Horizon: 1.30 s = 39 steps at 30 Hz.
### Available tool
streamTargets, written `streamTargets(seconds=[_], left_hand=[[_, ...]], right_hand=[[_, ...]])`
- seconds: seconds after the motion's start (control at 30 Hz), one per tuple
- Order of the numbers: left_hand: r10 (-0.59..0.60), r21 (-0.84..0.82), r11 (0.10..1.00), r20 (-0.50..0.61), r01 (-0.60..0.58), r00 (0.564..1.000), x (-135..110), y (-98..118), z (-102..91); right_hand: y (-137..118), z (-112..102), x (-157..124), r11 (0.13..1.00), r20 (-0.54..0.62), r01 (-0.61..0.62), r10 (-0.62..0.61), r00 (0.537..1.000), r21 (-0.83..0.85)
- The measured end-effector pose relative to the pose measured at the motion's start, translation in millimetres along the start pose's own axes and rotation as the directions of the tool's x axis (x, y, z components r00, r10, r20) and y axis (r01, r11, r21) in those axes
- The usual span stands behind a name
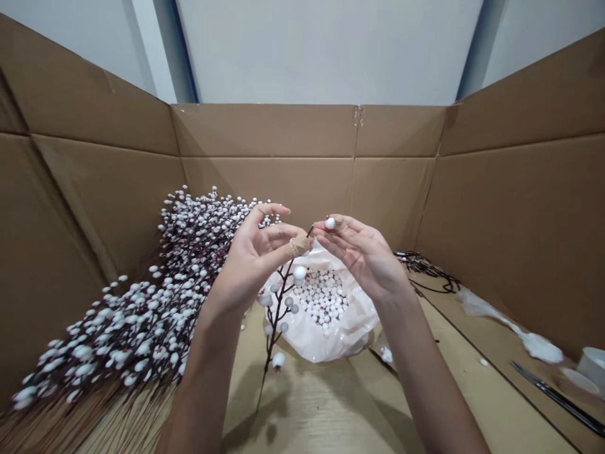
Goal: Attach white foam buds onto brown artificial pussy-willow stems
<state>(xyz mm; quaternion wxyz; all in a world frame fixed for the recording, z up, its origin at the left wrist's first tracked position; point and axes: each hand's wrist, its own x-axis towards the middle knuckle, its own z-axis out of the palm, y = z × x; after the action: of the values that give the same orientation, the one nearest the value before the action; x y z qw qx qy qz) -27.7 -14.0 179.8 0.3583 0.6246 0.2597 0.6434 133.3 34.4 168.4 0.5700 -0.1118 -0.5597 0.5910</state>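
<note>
The left hand (258, 252) is pinching a berry branch (273, 337) near its tip, seemingly steadying it, while the right hand (362, 252) is holding a white berry (330, 223) at its fingertips, just beside that tip. The branch is slanting over the worktop (331, 403), before an open plastic bag (312, 347), which is probably gathering loose berries (326, 302) within reach. Bundled branches (142, 328) are crowding the worktop's left side. Fingers are hiding the stem's end; whether its foot is touching down, I cannot tell.
</note>
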Motion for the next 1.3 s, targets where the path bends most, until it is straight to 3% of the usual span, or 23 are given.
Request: streamTargets(seconds=[0.33,0.8,1.3], left_hand=[[0.041,0.037,0.998,0.039,-0.042,0.998,0,-4,0.8],[0.047,0.056,0.997,0.047,-0.049,0.998,-3,-4,8.8],[0.069,0.096,0.993,0.006,-0.07,0.998,-4,-4,11.7]], right_hand=[[-6,3,-6,0.998,0.04,-0.053,0.051,0.998,0.045],[-8,3,-11,0.999,0.114,0.014,-0.01,0.993,-0.036],[-7,7,-13,0.996,0.101,0.029,-0.02,0.995,-0.088]])
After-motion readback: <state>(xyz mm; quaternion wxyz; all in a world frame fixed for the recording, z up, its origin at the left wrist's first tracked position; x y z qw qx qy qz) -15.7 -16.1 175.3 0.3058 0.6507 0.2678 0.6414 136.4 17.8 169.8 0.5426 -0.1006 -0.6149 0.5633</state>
